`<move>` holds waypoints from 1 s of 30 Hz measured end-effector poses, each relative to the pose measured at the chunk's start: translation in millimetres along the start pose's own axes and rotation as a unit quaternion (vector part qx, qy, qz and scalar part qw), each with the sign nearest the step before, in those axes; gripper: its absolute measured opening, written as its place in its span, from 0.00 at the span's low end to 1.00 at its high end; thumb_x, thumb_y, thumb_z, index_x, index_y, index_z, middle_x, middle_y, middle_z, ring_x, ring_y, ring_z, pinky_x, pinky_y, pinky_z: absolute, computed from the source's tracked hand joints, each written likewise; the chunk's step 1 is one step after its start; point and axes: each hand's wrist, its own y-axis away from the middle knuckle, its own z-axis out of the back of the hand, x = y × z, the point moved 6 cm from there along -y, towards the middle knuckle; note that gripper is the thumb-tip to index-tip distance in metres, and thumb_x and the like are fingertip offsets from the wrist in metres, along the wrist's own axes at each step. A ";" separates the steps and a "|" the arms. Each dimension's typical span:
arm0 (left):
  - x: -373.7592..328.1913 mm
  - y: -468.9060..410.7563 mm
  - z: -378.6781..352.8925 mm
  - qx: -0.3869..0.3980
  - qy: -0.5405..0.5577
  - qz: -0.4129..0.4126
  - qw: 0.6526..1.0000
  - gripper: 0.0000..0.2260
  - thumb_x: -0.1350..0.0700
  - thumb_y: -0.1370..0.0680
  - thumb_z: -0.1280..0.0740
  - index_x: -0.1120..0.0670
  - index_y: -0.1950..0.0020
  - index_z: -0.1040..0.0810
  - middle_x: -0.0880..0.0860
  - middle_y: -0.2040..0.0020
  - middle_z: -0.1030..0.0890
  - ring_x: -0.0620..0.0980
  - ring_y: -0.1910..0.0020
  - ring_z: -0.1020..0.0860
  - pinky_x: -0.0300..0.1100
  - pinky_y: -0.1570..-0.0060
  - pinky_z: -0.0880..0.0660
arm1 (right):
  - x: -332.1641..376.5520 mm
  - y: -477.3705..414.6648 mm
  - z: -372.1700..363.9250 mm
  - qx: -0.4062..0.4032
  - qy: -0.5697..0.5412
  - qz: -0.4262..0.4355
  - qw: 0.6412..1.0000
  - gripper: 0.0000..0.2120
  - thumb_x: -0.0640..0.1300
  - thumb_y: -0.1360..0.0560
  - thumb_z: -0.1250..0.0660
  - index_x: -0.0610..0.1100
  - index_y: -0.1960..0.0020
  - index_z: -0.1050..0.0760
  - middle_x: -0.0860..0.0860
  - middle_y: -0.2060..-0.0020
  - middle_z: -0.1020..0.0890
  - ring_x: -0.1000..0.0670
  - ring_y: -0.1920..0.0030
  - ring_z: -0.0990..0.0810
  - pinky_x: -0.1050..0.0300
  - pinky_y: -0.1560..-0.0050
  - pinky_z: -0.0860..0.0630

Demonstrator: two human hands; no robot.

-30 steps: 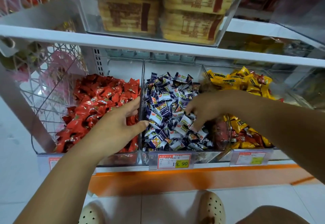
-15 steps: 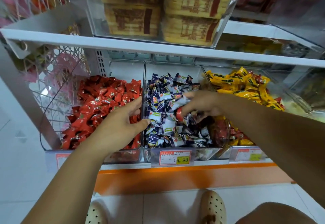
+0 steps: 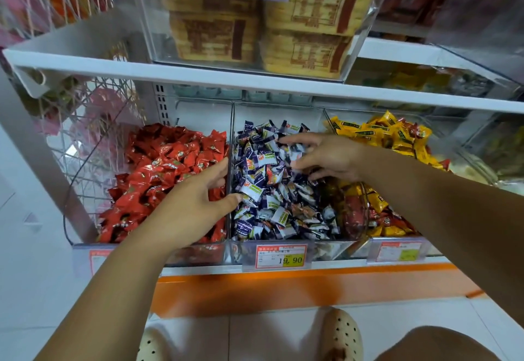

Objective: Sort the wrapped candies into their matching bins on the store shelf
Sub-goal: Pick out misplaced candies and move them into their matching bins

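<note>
Red candies point(image 3: 170, 167) are heaped in the left bin point(image 3: 204, 113), and I see nothing of another colour on top of them. My left hand point(image 3: 192, 207) lies across the front of that heap, fingers straight, thumb hooked over the clear divider point(image 3: 230, 139) into the middle bin point(image 3: 278, 112). It holds no candy that I can see.

Blue-and-white candies point(image 3: 269, 199) fill the middle bin. A few orange-tinted wrappers are mixed in lower down, though I cannot say whether those are strays or just print. My right hand point(image 3: 326, 159) is spread over the back of this pile, fingers curved down among the wrappers; whether it pinches one I cannot tell. Its forearm crosses the yellow candies point(image 3: 382, 136), where several red wrappers point(image 3: 388, 218) sit near the front, in the wrong place by my reading.

I judge three risks from here. Raking the blue pile may bury a stray deeper instead of exposing it. A loose pinch on slick film could drop the piece on the wrong side of the divider. The forearm, low over the yellow heap, could sweep pieces over the rim to the floor.
</note>
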 end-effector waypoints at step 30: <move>6.3 -1.4 -2.6 0.008 0.003 -0.003 1.000 0.32 0.47 0.22 0.34 0.38 0.23 0.46 0.39 0.26 0.37 0.38 0.29 0.36 0.37 0.34 0.40 | 105.7 -22.3 -65.7 -0.098 -0.016 0.158 0.982 0.14 0.49 0.28 0.27 0.48 0.44 0.20 0.49 0.55 0.15 0.52 0.58 0.16 0.58 0.49 0.20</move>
